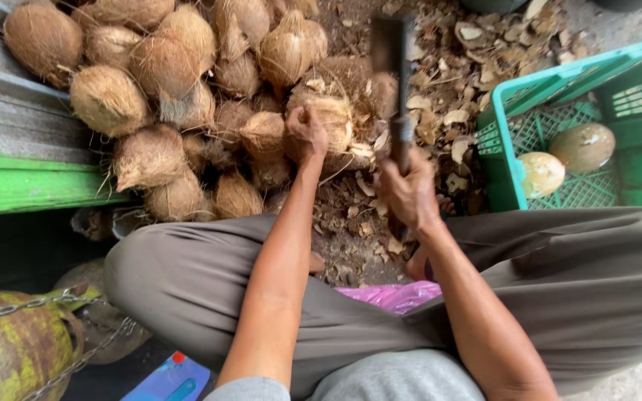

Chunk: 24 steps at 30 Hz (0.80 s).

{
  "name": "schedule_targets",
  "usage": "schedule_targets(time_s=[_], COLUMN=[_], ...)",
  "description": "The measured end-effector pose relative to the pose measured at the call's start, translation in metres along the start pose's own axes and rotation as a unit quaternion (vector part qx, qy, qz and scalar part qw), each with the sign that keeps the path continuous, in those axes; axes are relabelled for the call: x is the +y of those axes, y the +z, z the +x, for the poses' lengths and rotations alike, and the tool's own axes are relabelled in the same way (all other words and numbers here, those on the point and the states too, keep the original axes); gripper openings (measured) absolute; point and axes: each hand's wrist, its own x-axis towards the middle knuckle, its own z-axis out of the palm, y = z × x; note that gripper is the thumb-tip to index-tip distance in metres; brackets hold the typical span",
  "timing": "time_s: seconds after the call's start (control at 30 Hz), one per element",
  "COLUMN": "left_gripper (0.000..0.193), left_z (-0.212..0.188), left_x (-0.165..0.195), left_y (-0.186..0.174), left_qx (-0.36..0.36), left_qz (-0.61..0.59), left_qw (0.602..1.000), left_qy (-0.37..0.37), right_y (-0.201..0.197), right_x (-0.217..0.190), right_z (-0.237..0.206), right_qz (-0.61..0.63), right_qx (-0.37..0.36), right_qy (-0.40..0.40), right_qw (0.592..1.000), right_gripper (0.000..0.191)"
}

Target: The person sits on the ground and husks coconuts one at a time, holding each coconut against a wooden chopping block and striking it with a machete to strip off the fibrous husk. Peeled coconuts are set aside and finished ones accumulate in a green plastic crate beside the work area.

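Between my knees, left hand (305,134) fingers clamp the husked coconut (332,119) on the chip-strewn ground while right hand (409,191) fingers wrap the cleaver (395,74) raised above; an off-line chop could hit my left knuckles.

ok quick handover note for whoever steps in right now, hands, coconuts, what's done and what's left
Left hand: gripping a brown fibrous husked coconut on the ground.
Right hand: holding a dark-bladed cleaver, raised above it.
Done: two smooth peeled coconuts lie in the green plastic crate.
Left: the pile of brown hairy coconuts beside the held one; shell chips litter the ground.
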Motion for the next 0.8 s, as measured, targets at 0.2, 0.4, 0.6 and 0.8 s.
schedule_targets(time_s=[0.2, 0.4, 0.6, 0.8], left_gripper=[0.046, 0.047, 0.048, 0.046], left_z=[-0.002, -0.001, -0.003, -0.008], left_x=[0.011, 0.002, 0.002, 0.006], left_y=[-0.007, 0.002, 0.0, -0.009], left_qx=[-0.039, -0.012, -0.01, -0.024], left_qz=[0.131, 0.058, 0.058, 0.119], left_qw=[0.988, 0.996, 0.998, 0.991], left_qy=[-0.076, -0.067, -0.024, -0.055], right_y=[0.022, 0.005, 0.024, 0.016], right_x=[0.011, 0.01, 0.011, 0.007], right_z=[0.001, 0.003, 0.009, 0.011], right_qz=[-0.022, -0.056, 0.027, -0.086], right_qx=[0.005, -0.006, 0.022, 0.013], right_qy=[0.022, -0.002, -0.036, 0.02], right_qw=[1.0, 0.998, 0.999, 0.996], right_gripper=[0.034, 0.029, 0.037, 0.032])
